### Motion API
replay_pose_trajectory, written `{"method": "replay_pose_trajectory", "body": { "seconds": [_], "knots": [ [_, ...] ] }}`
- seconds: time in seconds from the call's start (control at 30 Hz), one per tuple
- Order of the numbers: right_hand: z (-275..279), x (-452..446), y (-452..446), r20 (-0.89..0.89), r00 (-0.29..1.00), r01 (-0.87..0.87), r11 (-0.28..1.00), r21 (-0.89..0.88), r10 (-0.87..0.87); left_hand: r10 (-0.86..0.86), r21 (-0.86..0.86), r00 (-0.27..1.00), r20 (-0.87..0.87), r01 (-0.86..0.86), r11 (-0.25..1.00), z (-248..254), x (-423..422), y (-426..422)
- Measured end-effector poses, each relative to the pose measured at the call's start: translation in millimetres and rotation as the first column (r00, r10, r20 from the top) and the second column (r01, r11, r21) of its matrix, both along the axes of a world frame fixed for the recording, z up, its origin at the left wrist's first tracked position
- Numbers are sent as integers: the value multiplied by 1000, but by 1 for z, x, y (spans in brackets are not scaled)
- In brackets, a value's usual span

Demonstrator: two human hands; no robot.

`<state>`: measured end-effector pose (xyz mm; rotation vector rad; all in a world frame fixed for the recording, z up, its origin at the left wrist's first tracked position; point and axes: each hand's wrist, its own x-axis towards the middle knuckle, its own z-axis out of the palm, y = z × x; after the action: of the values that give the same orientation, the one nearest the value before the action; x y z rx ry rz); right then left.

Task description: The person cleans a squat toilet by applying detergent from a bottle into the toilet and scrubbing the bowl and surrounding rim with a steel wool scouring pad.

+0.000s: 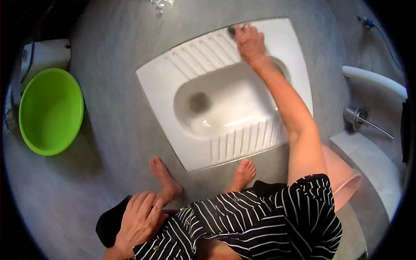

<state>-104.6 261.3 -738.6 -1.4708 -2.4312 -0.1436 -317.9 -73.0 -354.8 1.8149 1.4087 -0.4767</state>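
Observation:
A white squat toilet (158, 73) with ribbed foot rests is set into the grey floor. My right hand (251, 41) reaches across it to the far rim, at the end of the upper foot rest. Its fingers are curled down over a small dark thing (232, 31), mostly hidden, whose kind I cannot make out. My left hand (141, 216) lies on my dark-clothed left knee (110, 221), its fingers stretched out and holding nothing.
A green basin (52, 112) stands at the left by a pale box-like object (47, 54). On the right are a white pipe (375, 80), a metal cylindrical holder with a rod (353, 116), a thin hose (385, 41) and a pink object (342, 175). My bare feet are near the toilet's lower edge.

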Motion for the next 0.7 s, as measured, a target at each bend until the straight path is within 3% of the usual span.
{"method": "replay_pose_trajectory", "body": {
  "seconds": [0.1, 0.17, 0.23, 0.3, 0.33, 0.43, 0.6, 0.7],
  "knots": [
    [-2, -16, 12, -11, 998, 58, 997, -57, -59, -7, -20, 1000, 19, 7, 1000, 1, -5, -10],
    [-1, -45, -6, -79, 995, -63, 997, -46, 60, -7, -15, 1000, 17, 7, 1000, 2, -6, -11],
    [-9, -76, -37, 18, 967, -249, 953, -174, 256, 3, -6, 999, 39, -3, 1000, -2, -11, -4],
    [-12, -85, -76, -134, 903, -428, 884, -188, 409, -14, 19, 999, 41, 13, 1000, -7, -15, 3],
    [-4, -80, -82, -90, 886, -461, 847, -265, 454, -25, 34, 999, 41, 24, 999, -7, -17, 7],
    [2, -68, -72, -23, 893, -427, 832, -353, 449, -22, 86, 998, 54, 17, 996, -5, -19, 8],
    [-8, -111, -52, -20, 940, -338, 925, -175, 339, 9, 193, 999, 34, -15, 981, 13, -8, 9],
    [-9, -118, -74, -36, 924, -378, 892, -248, 381, 55, 183, 998, -18, -51, 982, 23, -12, 17]
  ]
}}
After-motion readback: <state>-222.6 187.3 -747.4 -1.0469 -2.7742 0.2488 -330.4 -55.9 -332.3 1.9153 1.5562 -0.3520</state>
